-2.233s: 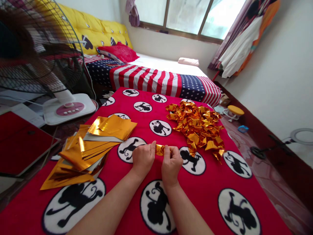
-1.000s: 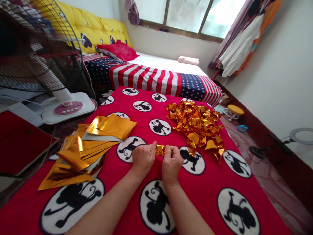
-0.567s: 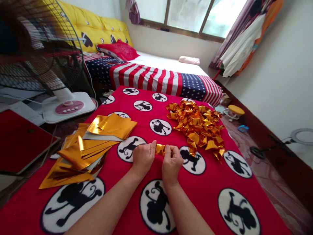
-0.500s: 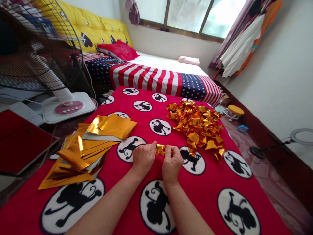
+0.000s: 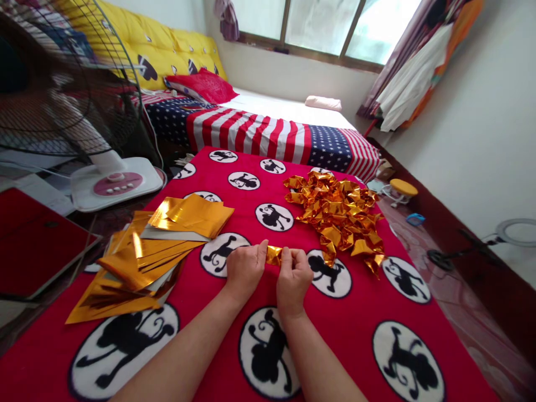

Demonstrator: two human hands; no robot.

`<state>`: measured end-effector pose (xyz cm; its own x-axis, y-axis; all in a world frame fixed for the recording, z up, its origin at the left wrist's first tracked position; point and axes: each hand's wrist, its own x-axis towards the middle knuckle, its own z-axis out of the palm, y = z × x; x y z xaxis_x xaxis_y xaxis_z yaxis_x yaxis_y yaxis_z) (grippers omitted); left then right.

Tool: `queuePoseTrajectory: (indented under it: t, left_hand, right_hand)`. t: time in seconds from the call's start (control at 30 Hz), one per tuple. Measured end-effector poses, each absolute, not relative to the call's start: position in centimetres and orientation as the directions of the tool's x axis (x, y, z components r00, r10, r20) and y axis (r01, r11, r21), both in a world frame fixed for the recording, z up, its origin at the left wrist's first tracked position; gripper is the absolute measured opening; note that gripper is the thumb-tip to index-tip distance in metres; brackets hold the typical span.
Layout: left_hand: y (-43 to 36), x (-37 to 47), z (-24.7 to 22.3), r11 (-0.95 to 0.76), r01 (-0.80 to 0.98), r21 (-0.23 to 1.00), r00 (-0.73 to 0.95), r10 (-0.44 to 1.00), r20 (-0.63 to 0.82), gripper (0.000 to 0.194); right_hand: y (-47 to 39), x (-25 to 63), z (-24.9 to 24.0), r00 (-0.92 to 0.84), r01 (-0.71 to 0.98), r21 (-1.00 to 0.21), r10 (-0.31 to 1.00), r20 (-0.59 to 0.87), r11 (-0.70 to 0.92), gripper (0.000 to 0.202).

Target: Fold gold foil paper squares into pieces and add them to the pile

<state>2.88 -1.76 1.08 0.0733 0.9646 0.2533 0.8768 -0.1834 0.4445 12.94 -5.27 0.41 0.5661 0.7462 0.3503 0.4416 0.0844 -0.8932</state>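
A small folded piece of gold foil paper (image 5: 274,255) is stretched between my two hands, above the red cloth with monkey prints (image 5: 347,335). My left hand (image 5: 245,268) pinches its left end, with thumb and fingers pressed together. At the other end, my right hand (image 5: 294,276) grips it the same way. To the left lies a loose stack of flat gold paper sheets (image 5: 196,215), some showing pale undersides. A heap of folded gold foil pieces (image 5: 343,212) spreads on the cloth to the right, beyond my right hand.
A fan (image 5: 117,181) with a white base stands at the left, by a red panel (image 5: 37,240). Behind the cloth is a bed with a striped, starred cover (image 5: 259,131). A yellow stool (image 5: 404,187) and a ring-shaped stand (image 5: 517,231) are at the right.
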Motion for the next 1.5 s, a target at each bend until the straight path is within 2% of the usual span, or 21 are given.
queuePoseTrajectory:
  t: [0.47,0.57,0.77,0.97,1.1,1.27,1.37,1.5]
  left_hand:
    - [-1.9,2.4,1.2,-0.247,0.753,0.61,0.042,0.943,0.329,0.063]
    - [-1.8,2.4,1.1,-0.264,0.761,0.593,0.042,0.931,0.362,0.061]
    - [-1.7,2.7,0.6,-0.317,0.822,0.472,0.088,0.891,0.445,0.054]
    - [-1.7,2.7,0.8,-0.286,0.846,0.45,0.088,0.908,0.411,0.054]
    - [-1.4,2.1,1.2,-0.249,0.827,0.505,0.084,0.941,0.327,0.054]
    - [-0.4,1.4,0.9,-0.248,0.71,0.659,0.054,0.952,0.301,0.031]
    - [0.3,1.3,0.4,-0.253,0.579,0.775,0.013,0.953,0.301,0.024]
    - [1.2,1.3,-0.2,-0.25,0.47,0.846,-0.022,0.955,0.294,0.026]
  right_hand:
    - [-5.1,13.1,0.1,0.568,0.36,-0.925,0.757,0.324,0.125,0.027]
    - [-5.0,13.0,0.1,0.563,0.338,-0.931,0.763,0.318,0.138,0.026]
    - [-4.9,13.0,-0.3,0.573,0.373,-0.922,0.756,0.315,0.102,0.026]
    - [-5.0,13.1,-0.4,0.566,0.375,-0.922,0.765,0.308,0.094,0.026]
    - [-4.2,13.4,-0.3,0.562,0.343,-0.935,0.776,0.285,0.095,0.028]
    - [-3.3,14.0,-0.2,0.545,0.322,-0.939,0.786,0.291,0.124,0.028]
    - [-2.9,14.3,-0.3,0.537,0.228,-0.965,0.809,0.239,0.133,0.03]
    - [-2.0,14.9,-0.4,0.551,0.083,-0.989,0.821,0.149,0.124,0.03]
